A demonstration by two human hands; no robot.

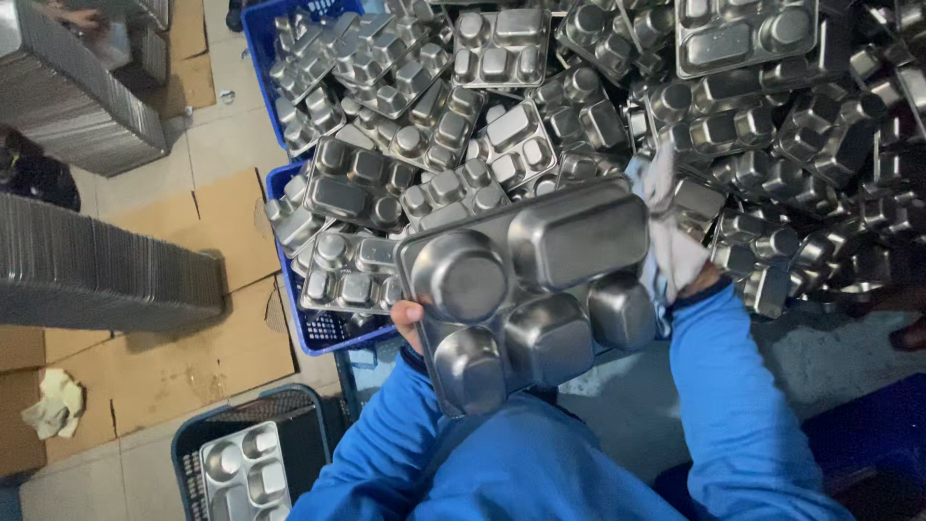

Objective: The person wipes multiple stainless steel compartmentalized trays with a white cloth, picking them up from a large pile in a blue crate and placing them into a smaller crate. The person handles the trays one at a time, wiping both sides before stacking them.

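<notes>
We hold a steel compartment tray (535,289) underside up, over our lap. Left hand (409,318) grips its edge; right hand (687,275) clutches a cloth (666,241) against it. Prob. light, stiff, slippery; rims = best hold.

One steel tray (535,289) is held up, with five compartments showing on its underside. Loose trays in the heap (617,106) are too many to count. Two blue crates (318,333) hold trays, one dark basket (253,439) holds one tray, and one cloth (666,241) shows. Three stacks of trays (96,270) stand at left.
</notes>
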